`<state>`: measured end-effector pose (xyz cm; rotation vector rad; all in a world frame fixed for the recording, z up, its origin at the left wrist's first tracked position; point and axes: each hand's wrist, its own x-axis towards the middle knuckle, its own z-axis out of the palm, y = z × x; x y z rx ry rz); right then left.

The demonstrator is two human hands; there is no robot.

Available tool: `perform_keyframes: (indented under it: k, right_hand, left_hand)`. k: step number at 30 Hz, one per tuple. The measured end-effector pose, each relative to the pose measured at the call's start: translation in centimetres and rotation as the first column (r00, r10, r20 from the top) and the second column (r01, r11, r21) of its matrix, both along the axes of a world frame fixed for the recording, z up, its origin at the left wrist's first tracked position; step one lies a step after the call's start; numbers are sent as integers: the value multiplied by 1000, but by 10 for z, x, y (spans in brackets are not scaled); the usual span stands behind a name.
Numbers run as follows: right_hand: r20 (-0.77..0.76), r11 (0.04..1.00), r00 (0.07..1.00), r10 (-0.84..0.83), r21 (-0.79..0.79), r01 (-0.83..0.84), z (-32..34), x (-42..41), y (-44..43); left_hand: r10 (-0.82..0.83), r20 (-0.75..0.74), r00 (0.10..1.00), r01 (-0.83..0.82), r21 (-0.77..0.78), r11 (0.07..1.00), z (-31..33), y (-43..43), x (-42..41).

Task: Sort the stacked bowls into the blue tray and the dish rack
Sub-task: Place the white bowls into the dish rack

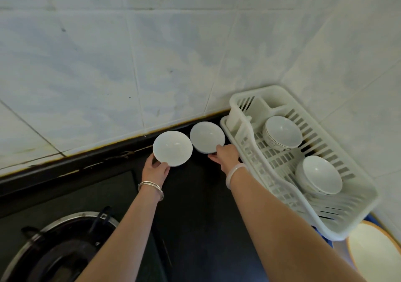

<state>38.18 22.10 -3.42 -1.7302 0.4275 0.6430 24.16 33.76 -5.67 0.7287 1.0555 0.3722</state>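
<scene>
Each hand grips one white bowl by its near rim: left hand (pixel 156 168), right hand (pixel 225 154). Next, lift the right bowl (pixel 206 136) into the dish rack (pixel 280 162) beside it.

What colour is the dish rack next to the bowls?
The dish rack is white, slatted plastic, seen best in the head view, the only one.

Left hand (pixel 156 169): bare forearm extended forward, wrist bangled, fingers curled in a pinching grip. Right hand (pixel 225 156): forearm extended, wrist braceleted, fingers likewise closed in a grip.
</scene>
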Motion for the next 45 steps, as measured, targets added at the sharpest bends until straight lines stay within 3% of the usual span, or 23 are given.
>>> perform_keyframes:
  k: [5,13,20,33,36,40,45]
  right_hand:
    - [111,1000,994,15,22,-18,17,3,-4]
    - [170,954,939,299,-82,-289,47,-5,17]
    - [228,855,849,477,-346,-388,34,-23,40]
    - [177,771,825,537,-499,-395,24,-35,45]
    - [110,791,845,523,-432,-433,24,-33,43]
    - [-77,846,853,516,-111,-522,25,-31,41]
    - [-19,877,878,477,-46,-478,24,-36,32]
  left_hand:
    - [-14,13,1000,14,-20,1000,-7,3,-3]
    - [-72,-92,993,77,51,996,-9,10,-1]
    - [-33,-99,995,33,0,999,-8,16,0]
    - [-54,-106,993,59,45,997,-9,24,-1]
    - [-69,-107,992,74,37,997,-7,28,2]
    - [-61,-61,996,61,-15,998,1,29,2]
    - [-75,-48,996,76,20,997,13,21,2]
